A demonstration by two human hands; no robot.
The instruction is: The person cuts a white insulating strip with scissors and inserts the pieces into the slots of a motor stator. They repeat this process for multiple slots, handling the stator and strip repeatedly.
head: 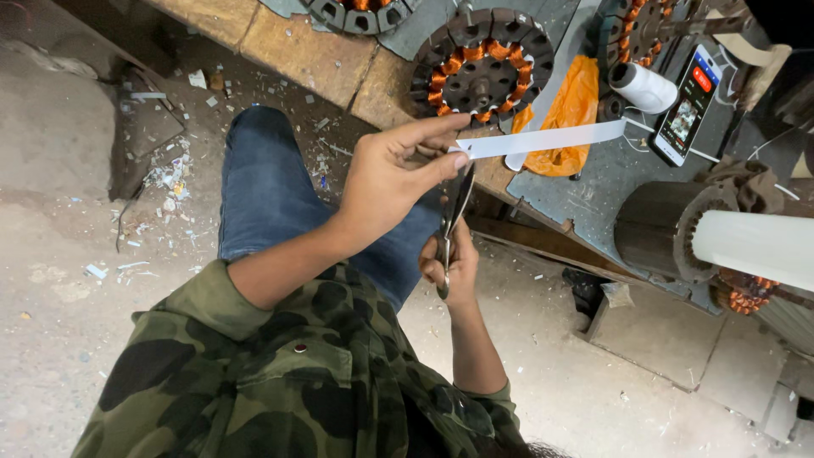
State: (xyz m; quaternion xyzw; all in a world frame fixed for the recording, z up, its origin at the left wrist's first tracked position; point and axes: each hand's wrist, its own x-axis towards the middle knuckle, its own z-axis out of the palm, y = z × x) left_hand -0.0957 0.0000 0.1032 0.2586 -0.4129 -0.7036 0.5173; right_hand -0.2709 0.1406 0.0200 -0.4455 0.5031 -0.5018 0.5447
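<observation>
- We pinch one end of a white paper strip (543,139) between thumb and fingers of our left hand (394,174), fingers clamped on it, the strip running out level to the right over the bench edge
- Our right hand (454,267) is closed around the handles of a pair of scissors (454,212), blades pointing up and meeting the strip just beside the left fingertips; we cannot tell how far the blades stand apart
- Both hands hang in the open gap just off the near edge of the workbench (593,182), above our knee in blue jeans (271,187), with free room to the left over the floor
- On the bench beyond the strip lie a round motor stator (482,66) with copper windings, an orange plastic bag (570,114), a white spool (643,86) and a phone (688,103) with a lit screen
- A larger stator core (666,229) with a white sheet in its bore sits at the right, well apart from the hands
- The concrete floor (76,254) is dusty and scattered with small white paper scraps near the bench foot
</observation>
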